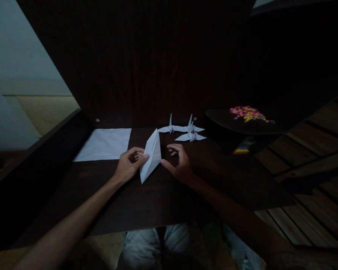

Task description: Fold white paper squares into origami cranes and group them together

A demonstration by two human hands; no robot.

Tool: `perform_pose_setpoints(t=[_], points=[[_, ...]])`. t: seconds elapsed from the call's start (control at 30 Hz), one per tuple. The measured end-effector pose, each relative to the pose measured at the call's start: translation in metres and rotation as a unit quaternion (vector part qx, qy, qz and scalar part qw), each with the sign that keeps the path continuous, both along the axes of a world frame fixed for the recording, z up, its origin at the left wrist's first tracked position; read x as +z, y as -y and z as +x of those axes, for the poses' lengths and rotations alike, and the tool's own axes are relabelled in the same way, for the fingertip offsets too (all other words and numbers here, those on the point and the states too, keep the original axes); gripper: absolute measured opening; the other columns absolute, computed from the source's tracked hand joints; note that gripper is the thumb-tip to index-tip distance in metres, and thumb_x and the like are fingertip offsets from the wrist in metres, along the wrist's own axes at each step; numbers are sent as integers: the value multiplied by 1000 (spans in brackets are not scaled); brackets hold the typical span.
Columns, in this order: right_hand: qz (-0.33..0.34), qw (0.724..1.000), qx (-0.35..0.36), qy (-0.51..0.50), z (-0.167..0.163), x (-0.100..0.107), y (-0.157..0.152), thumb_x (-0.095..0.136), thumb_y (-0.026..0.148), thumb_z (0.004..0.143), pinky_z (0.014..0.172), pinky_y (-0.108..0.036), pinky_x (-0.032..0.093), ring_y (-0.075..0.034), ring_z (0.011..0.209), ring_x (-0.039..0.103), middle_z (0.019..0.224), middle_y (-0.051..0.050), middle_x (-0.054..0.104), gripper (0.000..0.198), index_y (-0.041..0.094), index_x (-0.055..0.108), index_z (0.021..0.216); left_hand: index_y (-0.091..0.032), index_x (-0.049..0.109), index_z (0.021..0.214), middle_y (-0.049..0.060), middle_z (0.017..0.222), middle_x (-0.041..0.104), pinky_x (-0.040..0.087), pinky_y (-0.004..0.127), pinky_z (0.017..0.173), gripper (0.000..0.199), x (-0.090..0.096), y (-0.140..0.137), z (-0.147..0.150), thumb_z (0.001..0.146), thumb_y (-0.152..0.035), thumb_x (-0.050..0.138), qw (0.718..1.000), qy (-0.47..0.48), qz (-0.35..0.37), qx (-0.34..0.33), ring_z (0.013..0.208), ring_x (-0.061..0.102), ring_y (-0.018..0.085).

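A piece of folded white paper (154, 153), long and diamond-like with creases, is tilted above the dark desk. My left hand (130, 162) pinches its left side, thumb on top. Just right of the paper, my right hand (178, 162) has its thumb and fingers apart, with nothing between them; its thumb tip is close to the paper's right corner. Behind the hands, several folded white paper cranes (192, 135) sit near the back panel. A flat white sheet of paper (105, 144) with faint creases lies to the left.
A dark desktop (124, 206) runs beneath my hands, with a tall back panel (146, 67) and a raised left side board (36, 150). On the right, a small curved shelf (228, 122) carries a pile of colourful small pieces (248, 112). Wooden slats (312, 150) show farther right.
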State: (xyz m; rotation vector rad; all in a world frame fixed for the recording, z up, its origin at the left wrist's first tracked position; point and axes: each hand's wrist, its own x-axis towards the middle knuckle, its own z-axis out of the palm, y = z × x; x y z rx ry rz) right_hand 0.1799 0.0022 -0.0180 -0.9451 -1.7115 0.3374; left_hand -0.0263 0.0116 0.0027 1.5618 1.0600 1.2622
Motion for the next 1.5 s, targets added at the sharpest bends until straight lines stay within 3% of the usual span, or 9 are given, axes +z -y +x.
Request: perform_pose_setpoints(t=[0.1,0.2,0.3,0.47,0.63,0.77,1.07,1.5], points=[[-120,989,63,-61,-6,-11,-4,72,30,71,73,-33,50,-19,90,58,106,-9,57,58,22,41,120,-16,58,83,-4,64,58,43,21,58,28,-8,3,8,68,-31,76,998,44,-39,-37,60,55,10],[-216,955,140,-146,-10,-15,-6,67,28,75,62,-26,49,-13,72,60,85,0,58,51,24,38,117,-18,53,85,-6,60,56,42,18,56,31,-11,6,13,68,-28,77,993,74,-69,-64,57,54,8],[-259,927,179,-203,-11,-11,-5,66,26,75,52,-22,44,-9,56,55,75,4,54,38,24,42,105,-17,54,83,-5,61,58,44,20,57,27,-10,8,13,71,-29,74,990,76,-86,-79,58,57,10],[-288,922,164,-198,-8,-3,-2,65,31,75,47,-21,40,-10,52,52,63,4,52,20,20,50,80,-16,56,85,-3,64,63,48,24,56,27,-4,9,12,71,-32,73,989,73,-100,-84,57,60,13],[-243,953,141,-112,-7,3,3,68,29,73,47,-21,29,-7,48,39,57,5,49,16,18,57,72,-16,56,80,-4,61,62,46,20,56,26,-9,9,14,69,-30,75,991,61,-95,-69,57,60,10],[-192,969,132,-83,-7,4,5,72,29,70,49,-22,29,-8,53,39,65,3,53,18,17,58,71,-15,55,85,-3,62,64,48,22,54,32,-12,9,15,66,-31,77,986,65,-129,-86,54,60,11],[-180,972,131,-69,-5,-1,1,68,26,73,58,-23,36,-12,63,49,70,1,57,12,18,59,72,-15,57,85,-1,63,65,53,25,54,25,-4,13,15,71,-28,72,982,77,-129,-113,54,63,13],[-183,970,148,-64,-3,1,1,65,26,78,68,-27,42,-15,74,57,80,-2,63,9,18,63,80,-15,57,89,-1,69,64,53,25,55,26,-5,14,16,73,-29,71,983,79,-113,-120,58,62,13]])
